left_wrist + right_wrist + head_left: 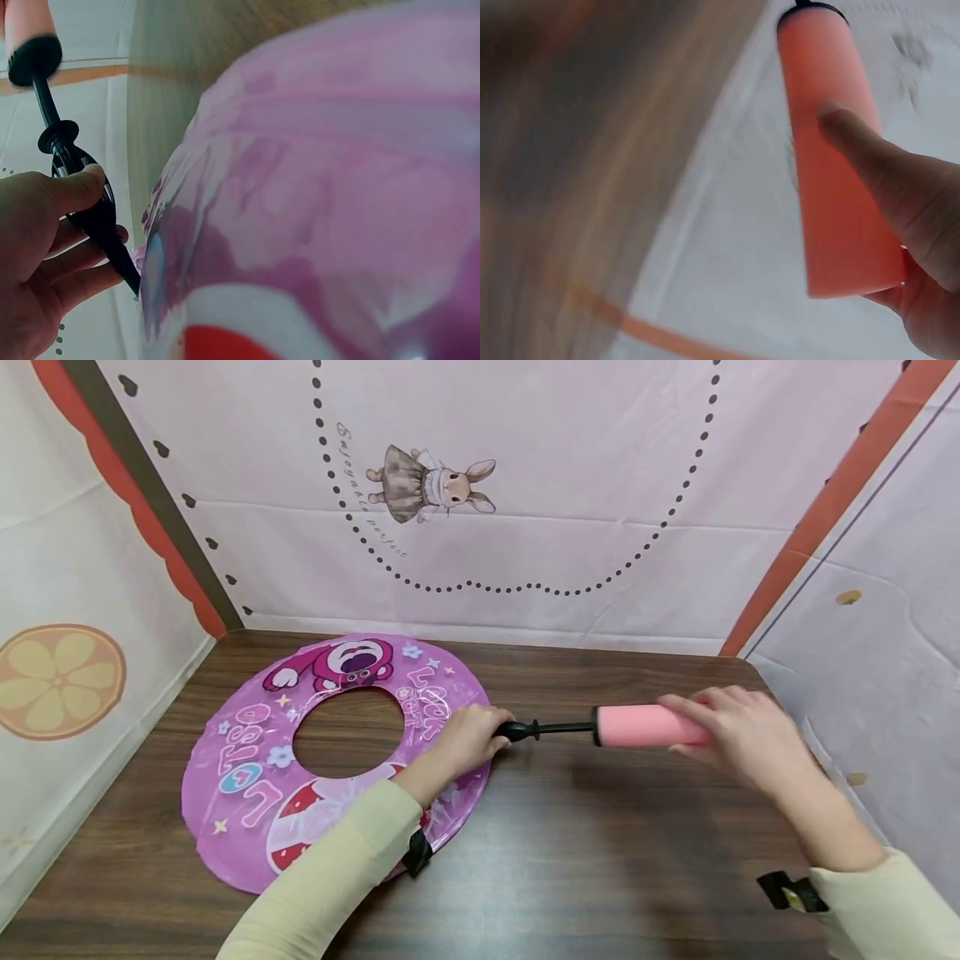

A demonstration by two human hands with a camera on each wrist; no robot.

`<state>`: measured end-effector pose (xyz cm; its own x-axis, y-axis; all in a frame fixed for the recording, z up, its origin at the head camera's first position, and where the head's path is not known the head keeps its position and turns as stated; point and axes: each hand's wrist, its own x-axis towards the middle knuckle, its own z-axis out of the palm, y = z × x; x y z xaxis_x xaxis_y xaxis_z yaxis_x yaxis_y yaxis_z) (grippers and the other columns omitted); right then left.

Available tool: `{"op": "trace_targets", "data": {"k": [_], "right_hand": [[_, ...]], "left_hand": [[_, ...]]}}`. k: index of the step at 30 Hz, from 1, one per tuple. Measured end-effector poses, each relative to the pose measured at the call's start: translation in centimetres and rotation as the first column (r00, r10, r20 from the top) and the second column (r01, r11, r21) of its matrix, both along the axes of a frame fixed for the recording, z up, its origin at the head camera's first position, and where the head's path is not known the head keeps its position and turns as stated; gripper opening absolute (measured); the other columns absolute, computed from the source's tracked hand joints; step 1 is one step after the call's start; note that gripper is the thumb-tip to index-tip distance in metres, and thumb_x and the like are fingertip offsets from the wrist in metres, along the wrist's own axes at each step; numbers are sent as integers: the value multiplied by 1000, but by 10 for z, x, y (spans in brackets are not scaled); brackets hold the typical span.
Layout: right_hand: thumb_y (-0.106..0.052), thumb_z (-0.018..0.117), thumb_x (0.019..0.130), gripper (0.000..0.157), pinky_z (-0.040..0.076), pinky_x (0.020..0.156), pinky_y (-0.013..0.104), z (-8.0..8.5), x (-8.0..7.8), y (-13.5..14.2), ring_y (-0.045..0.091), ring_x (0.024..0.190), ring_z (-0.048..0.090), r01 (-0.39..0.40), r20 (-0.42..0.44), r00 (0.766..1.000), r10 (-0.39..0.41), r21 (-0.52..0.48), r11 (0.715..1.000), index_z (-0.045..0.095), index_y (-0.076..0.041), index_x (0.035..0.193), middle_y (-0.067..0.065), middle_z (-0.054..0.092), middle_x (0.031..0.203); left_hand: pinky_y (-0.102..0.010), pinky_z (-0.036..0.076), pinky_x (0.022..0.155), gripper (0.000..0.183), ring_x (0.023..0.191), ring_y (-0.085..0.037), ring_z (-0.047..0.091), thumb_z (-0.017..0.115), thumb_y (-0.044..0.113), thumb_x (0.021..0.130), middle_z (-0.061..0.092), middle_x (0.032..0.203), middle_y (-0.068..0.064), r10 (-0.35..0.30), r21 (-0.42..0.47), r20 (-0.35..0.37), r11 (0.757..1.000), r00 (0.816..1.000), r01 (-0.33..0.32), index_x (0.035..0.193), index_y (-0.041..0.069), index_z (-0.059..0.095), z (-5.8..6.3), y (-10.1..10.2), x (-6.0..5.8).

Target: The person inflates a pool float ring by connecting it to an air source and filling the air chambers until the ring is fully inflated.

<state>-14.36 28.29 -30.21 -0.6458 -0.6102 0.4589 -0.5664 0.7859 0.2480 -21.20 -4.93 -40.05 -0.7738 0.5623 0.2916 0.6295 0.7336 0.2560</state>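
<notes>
A hand pump with a pink barrel (641,727) and a black rod is held level above the table between both hands. My right hand (738,735) grips the barrel; in the right wrist view the thumb (862,146) lies along its side. My left hand (468,735) holds the black end piece (90,206) between thumb and fingers, beside the swim ring. The purple swim ring (217,810), printed with a bear and letters, lies on the table under my left forearm. Its surface is partly wrinkled. Whether the pump's tip joins the ring's valve is hidden.
The brown wooden table (570,860) is bounded by a printed cloth (570,485) at the back and further cloth walls left and right. Black straps (793,892) sit at the sleeve cuffs.
</notes>
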Motion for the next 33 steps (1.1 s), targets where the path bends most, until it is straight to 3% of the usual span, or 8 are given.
{"op": "trace_targets", "data": {"k": [3, 7, 10, 13, 16, 24, 32, 33], "right_hand": [[-71, 22, 83, 74, 43, 62, 50, 12, 5, 21, 34, 74, 57, 24, -4, 1000, -24, -45, 999, 63, -16, 110, 9, 64, 83], [-71, 19, 84, 76, 42, 63, 51, 14, 4, 20, 35, 74, 57, 17, -13, 1000, -18, -42, 999, 64, -15, 109, 10, 64, 84], [-67, 44, 83, 63, 43, 62, 49, 3, -4, -5, 35, 74, 57, -23, -22, 999, 24, 7, 1000, 64, -14, 110, 12, 64, 85], [-49, 72, 69, 55, 45, 63, 46, -10, -13, -34, 34, 76, 57, -35, -43, 998, 38, 57, 998, 64, -13, 110, 12, 63, 85], [-38, 83, 58, 59, 46, 66, 45, -18, -18, -56, 34, 78, 58, -22, -54, 998, 26, 77, 997, 64, -13, 108, 13, 63, 85], [-39, 84, 58, 60, 46, 70, 44, -25, -21, -68, 32, 83, 58, -6, -49, 999, 10, 82, 997, 64, -16, 109, 11, 63, 88], [-42, 79, 60, 60, 44, 65, 45, -12, -10, -25, 32, 77, 58, -2, -12, 1000, 3, 41, 999, 62, -17, 112, 10, 63, 85], [-50, 74, 65, 59, 44, 65, 46, -8, -7, -18, 33, 77, 58, 5, -2, 1000, -5, 33, 999, 62, -17, 113, 10, 63, 85]], "left_hand": [[-36, 52, 79, 30, 86, -22, 66, 72, 23, 78, 70, 96, -5, 7, 4, 13, 1000, 1000, -8, 105, 11, 67, 0, 0, -1], [-35, 52, 79, 30, 86, -22, 66, 71, 23, 79, 70, 96, -5, 6, 4, 15, 1000, 1000, -6, 105, 10, 66, -1, 0, -2], [-35, 53, 78, 29, 85, -22, 66, 71, 21, 79, 69, 95, -5, -13, -2, 0, 1000, 1000, 13, 105, 10, 66, -1, 0, -3], [-35, 53, 75, 27, 83, -22, 65, 70, 19, 79, 69, 94, -6, -39, -16, -33, 999, 999, 39, 104, 9, 65, -2, -1, -2], [-35, 54, 72, 26, 81, -21, 65, 70, 17, 79, 68, 92, -6, -49, -26, -66, 999, 997, 48, 103, 8, 65, -3, -2, -1], [-35, 53, 76, 28, 83, -22, 66, 72, 18, 78, 69, 93, -6, -38, 9, -43, 999, 998, 38, 104, 9, 66, -2, -2, -3], [-34, 53, 77, 28, 83, -21, 66, 71, 21, 79, 69, 93, -5, -46, 0, -15, 999, 999, 46, 104, 10, 66, -1, -2, -3], [-34, 53, 77, 28, 83, -21, 66, 71, 21, 79, 69, 93, -5, -49, -1, -15, 999, 999, 49, 104, 10, 66, -1, -2, -3]]}}
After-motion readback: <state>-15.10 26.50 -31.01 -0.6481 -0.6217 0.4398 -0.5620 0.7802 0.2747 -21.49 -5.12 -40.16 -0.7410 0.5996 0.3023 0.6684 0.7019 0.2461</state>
